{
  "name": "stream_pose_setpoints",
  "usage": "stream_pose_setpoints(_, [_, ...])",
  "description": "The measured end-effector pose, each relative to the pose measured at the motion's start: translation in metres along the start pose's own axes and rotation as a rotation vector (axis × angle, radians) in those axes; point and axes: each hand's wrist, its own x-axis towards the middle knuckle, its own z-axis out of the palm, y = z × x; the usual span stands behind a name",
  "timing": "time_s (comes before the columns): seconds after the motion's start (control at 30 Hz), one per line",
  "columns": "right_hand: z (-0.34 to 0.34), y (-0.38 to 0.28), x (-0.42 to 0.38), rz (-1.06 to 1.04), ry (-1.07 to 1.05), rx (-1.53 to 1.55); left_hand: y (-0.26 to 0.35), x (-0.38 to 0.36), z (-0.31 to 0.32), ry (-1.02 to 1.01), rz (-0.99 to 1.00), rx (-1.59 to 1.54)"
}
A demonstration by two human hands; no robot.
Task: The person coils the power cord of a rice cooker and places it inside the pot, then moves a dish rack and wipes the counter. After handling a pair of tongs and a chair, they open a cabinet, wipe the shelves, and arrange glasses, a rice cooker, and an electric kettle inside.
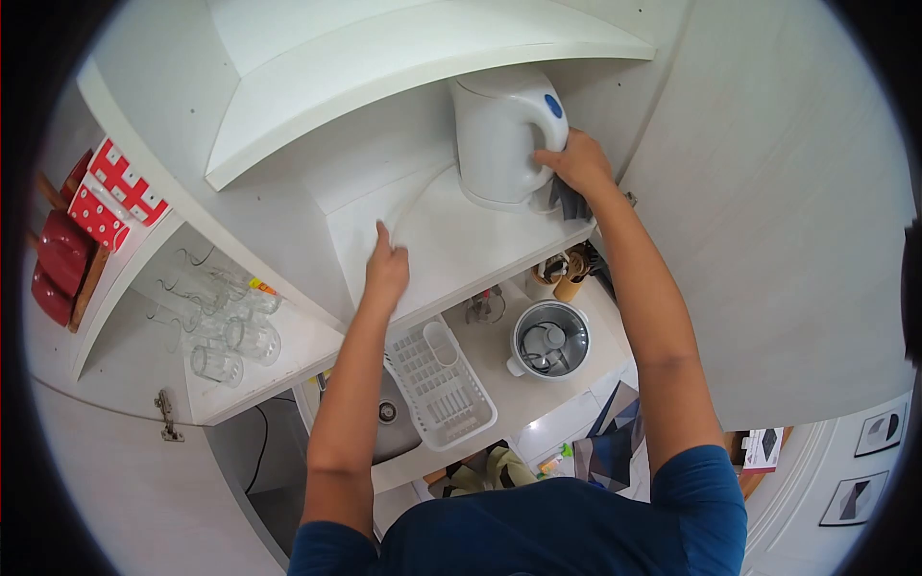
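A white electric kettle (495,139) with a blue oval mark stands upright on the cupboard's lower shelf (432,245). My right hand (579,163) is closed around its handle from the right. Beneath that hand, beside the kettle's foot, is a dark grey item (573,202) that I cannot identify. From the kettle's left side a thin white cord (423,192) curves over the shelf towards my left hand (387,269). That hand hovers above the shelf's left part, one finger stretched out and the others partly curled. Nothing shows in it.
Glass mugs (240,341) fill the compartment at left, with red dishes (62,254) above. Below are a white dish rack (447,389), a sink (389,432), a round pot-like appliance (550,339) and a utensil holder (571,278). An open cupboard door (768,211) stands right.
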Motion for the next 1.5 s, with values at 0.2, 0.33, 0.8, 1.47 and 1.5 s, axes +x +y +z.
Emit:
stream_pose_setpoints(0.2, [0.04,0.005,0.036,-0.058,-0.052,0.207,-0.008,-0.131,-0.025,-0.137,0.058,-0.206])
stream_pose_setpoints(0.33, [0.069,-0.038,0.023,-0.179,-0.156,0.285,-0.011,-0.179,-0.008,-0.279,0.18,-0.308])
stream_pose_setpoints(0.8, [0.138,0.044,-0.063,-0.491,-0.113,0.182,0.022,-0.066,0.012,0.089,0.561,0.656])
stream_pose_setpoints(1.47, [0.214,0.005,0.101,-0.526,-0.471,0.336,-0.03,-0.035,0.01,0.312,0.653,0.326])
stream_pose_setpoints(1.5, [0.215,0.02,0.107,-0.601,-0.346,0.287,-0.03,-0.034,0.009,0.345,0.636,0.332])
